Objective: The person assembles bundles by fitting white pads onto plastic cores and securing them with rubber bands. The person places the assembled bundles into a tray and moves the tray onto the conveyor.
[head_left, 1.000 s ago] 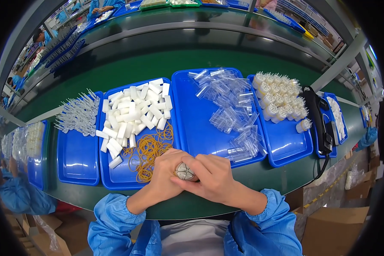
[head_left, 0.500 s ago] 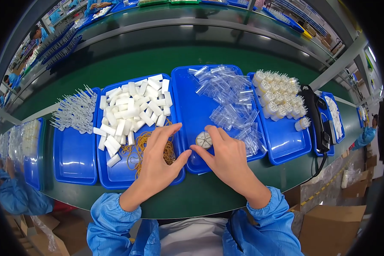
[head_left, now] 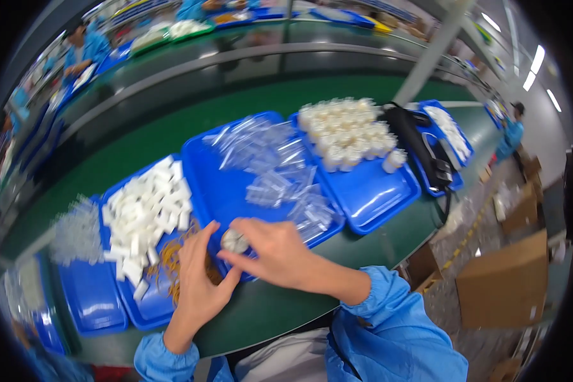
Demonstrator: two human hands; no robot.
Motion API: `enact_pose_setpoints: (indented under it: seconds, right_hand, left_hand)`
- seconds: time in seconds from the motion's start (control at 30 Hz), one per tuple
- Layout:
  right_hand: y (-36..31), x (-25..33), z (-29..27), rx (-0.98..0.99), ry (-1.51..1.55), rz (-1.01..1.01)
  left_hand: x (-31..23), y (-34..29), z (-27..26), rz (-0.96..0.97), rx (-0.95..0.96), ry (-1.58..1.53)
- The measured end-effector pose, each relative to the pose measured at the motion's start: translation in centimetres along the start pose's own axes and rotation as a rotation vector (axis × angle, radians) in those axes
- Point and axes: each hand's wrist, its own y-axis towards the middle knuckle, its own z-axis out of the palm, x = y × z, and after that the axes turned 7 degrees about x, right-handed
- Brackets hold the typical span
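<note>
My right hand (head_left: 277, 253) pinches a round, pale bundle (head_left: 235, 241) by its sides between thumb and fingers, with its segmented end turned up. It is held over the near edge of a blue tray (head_left: 205, 184) with clear plastic sleeves (head_left: 270, 156). My left hand (head_left: 200, 270) is just left of it, thumb and fingers apart, with nothing visible in it. Tan rubber bands (head_left: 170, 264) lie beside and partly under the left hand. White foam-like blocks (head_left: 148, 210) are heaped behind them in the same tray.
To the right, a blue tray (head_left: 379, 200) holds rows of bundled white pieces (head_left: 347, 130), one standing apart. Beyond it lie a black device with a cord (head_left: 420, 143) and another tray. Thin clear parts (head_left: 77, 232) fill a tray at left. A cardboard box (head_left: 502, 280) stands on the floor.
The view has turned to the right, so the trays appear shifted left and tilted. The right hand still holds the round bundle; the left hand stays beside it with fingers apart.
</note>
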Motion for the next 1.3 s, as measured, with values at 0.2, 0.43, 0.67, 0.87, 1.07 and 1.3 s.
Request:
enact_pose_setpoints:
  seconds: [0.2,0.43,0.67,0.87,1.07,1.3]
  right_hand:
    - [-1.5,0.9,1.0,-0.024,0.31,-0.1]
    - [-0.8,0.9,-0.3,-0.105,0.203,-0.314]
    - [-0.6,1.0,1.8,-0.027,0.086,-0.455]
    - [-0.7,1.0,0.6,-0.039,0.044,-0.39]
    - [-0.4,0.9,0.3,-0.026,0.001,-0.351]
    - [0.0,1.1,0.1,0.021,0.035,-0.329]
  left_hand:
    - [0.0,-1.0,1.7,-0.002,0.01,-0.173]
    - [0.6,-0.3,0.2,-0.268,-0.102,-0.919]
    - [-0.7,-1.5,-0.1,-0.419,-0.075,-1.201]
    - [0.5,-0.8,0.3,-0.379,0.141,-1.27]
    - [-0.1,0.0,-1.5,-0.324,0.205,-1.092]
    - [0.7,-0.1,-1.1,-0.364,0.334,-1.345]
